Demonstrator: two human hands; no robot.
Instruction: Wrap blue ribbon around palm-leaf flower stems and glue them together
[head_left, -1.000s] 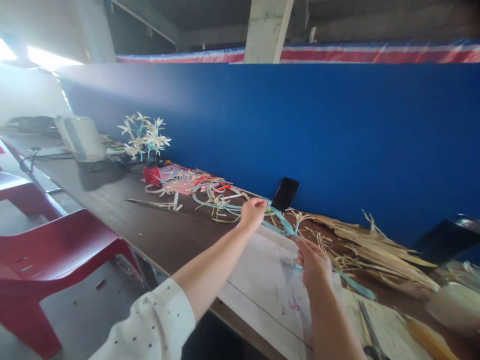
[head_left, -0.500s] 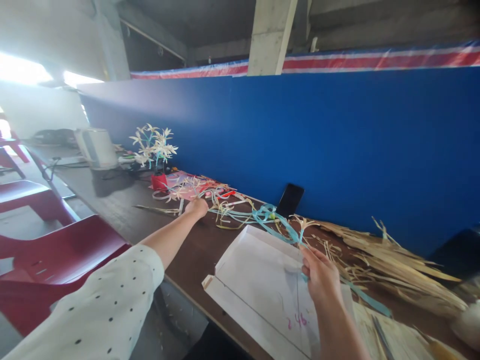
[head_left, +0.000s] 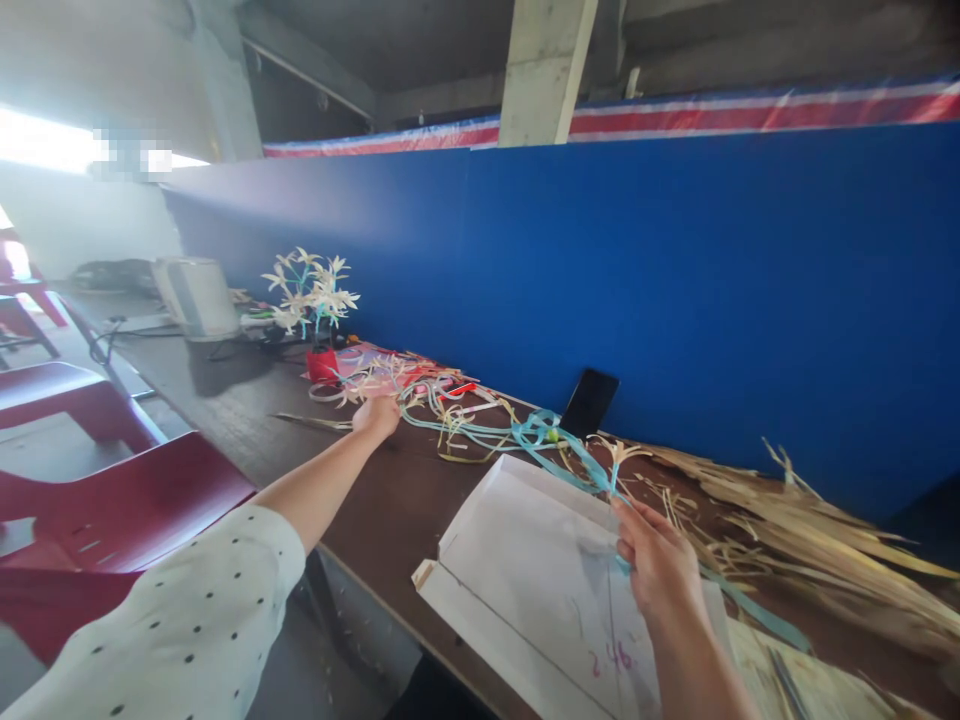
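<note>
Where it curls: pale-blue ribbon (head_left: 551, 445).

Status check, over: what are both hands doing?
Left hand reaching among loose strips. Right hand pinching blue strip over white envelope. Nothing blocking.

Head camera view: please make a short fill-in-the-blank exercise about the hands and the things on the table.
1. The right hand pinches a light ____ strip.
2. The left hand reaches toward the loose strips beside the small ____ pot of straw flowers.
3. A dark phone leans against the ____ wall panel.
4. Under the right hand lies a white ____.

Missing words: blue; red; blue; envelope
</note>
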